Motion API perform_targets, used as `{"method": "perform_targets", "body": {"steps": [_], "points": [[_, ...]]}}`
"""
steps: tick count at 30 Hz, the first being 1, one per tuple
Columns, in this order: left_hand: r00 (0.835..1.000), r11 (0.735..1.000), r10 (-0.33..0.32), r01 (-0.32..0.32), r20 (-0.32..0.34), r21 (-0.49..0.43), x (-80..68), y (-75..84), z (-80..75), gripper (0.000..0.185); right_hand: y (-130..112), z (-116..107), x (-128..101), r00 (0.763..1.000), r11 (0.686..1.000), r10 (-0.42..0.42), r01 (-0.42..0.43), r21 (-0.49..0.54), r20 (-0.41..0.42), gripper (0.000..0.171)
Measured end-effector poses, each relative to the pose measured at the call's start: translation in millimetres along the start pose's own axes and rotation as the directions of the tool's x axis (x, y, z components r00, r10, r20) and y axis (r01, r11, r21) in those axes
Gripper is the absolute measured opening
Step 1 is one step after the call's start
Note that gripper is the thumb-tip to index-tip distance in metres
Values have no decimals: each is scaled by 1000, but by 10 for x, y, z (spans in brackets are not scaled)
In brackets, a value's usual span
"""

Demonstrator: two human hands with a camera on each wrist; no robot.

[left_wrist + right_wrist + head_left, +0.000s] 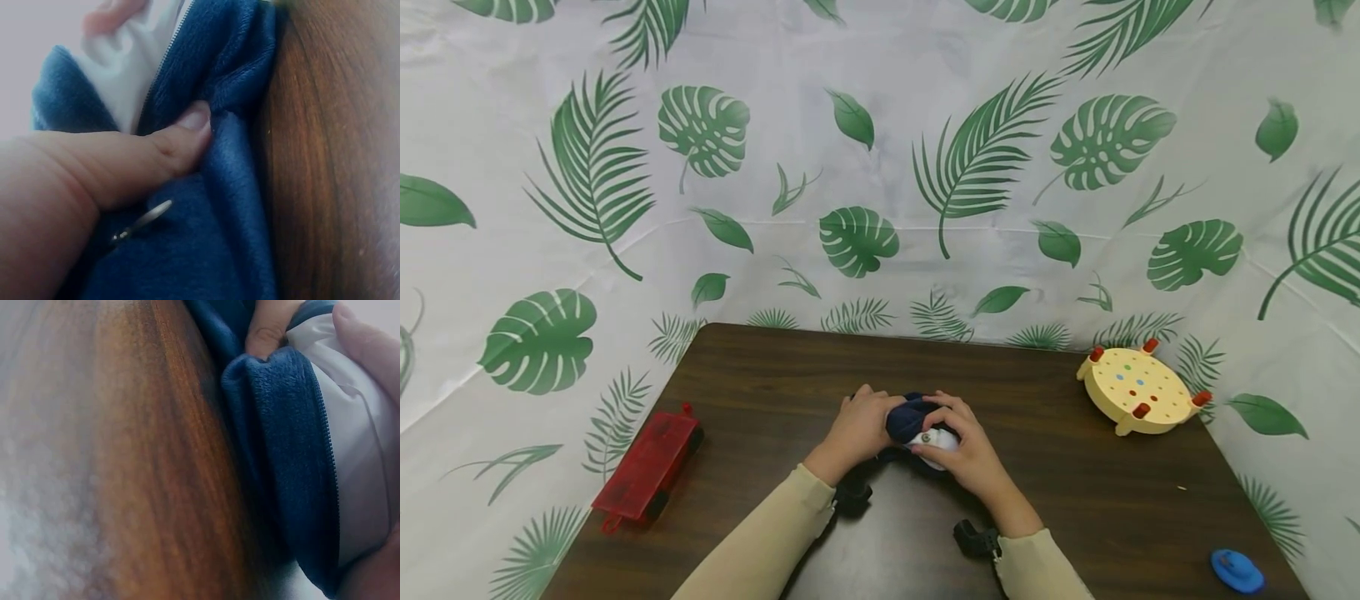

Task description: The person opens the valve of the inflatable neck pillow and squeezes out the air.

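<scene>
A small dark blue fleece pouch (908, 417) with a zipper and a white lining (942, 439) lies on the dark wooden table (1075, 500) in the head view. Both hands hold it from either side. My left hand (859, 427) grips the blue fabric, and its thumb (178, 140) presses into the fleece (219, 250) beside the zipper, with a metal zip pull (142, 222) below it. My right hand (964, 443) pinches the open edge; its fingers (369, 344) curl over the white lining (359, 462) and blue rim (281, 425).
A red plastic case (649, 468) lies at the table's left edge. A round yellow wooden peg board (1138, 390) with red feet sits at the far right. A blue object (1237, 571) rests near the front right corner. A leaf-print cloth (880, 167) hangs behind.
</scene>
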State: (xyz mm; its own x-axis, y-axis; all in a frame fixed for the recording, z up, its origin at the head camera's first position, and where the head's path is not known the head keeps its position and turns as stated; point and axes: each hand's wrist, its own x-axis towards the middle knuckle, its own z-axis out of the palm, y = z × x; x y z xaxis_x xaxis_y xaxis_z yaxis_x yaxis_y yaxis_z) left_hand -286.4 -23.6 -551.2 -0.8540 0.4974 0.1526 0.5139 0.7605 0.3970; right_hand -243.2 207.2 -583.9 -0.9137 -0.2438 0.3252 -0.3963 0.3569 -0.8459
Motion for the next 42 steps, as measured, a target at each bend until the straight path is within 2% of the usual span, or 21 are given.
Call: {"method": "perform_targets", "body": {"steps": [9, 18, 22, 30, 42], "points": [[1000, 1000, -2, 2, -1, 3, -4, 11, 13, 32, -31, -23, -8, 999, 998, 47, -47, -29, -3, 30], [1000, 1000, 0, 0, 1, 13, -15, 15, 24, 32, -29, -31, -23, 999, 999, 49, -49, -19, 3, 29], [1000, 1000, 4, -4, -1, 13, -22, 22, 26, 31, -11, -35, -26, 999, 999, 43, -43, -13, 13, 30], [1000, 999, 15, -14, -14, 38, -23, 18, 51, 29, 16, -44, -39, 995, 1000, 10, -11, 19, 98, 48], [999, 998, 24, -22, -28, 51, -39, 16, 97, 28, 18, -33, -66, 992, 999, -32, 34, -15, 122, 48]]}}
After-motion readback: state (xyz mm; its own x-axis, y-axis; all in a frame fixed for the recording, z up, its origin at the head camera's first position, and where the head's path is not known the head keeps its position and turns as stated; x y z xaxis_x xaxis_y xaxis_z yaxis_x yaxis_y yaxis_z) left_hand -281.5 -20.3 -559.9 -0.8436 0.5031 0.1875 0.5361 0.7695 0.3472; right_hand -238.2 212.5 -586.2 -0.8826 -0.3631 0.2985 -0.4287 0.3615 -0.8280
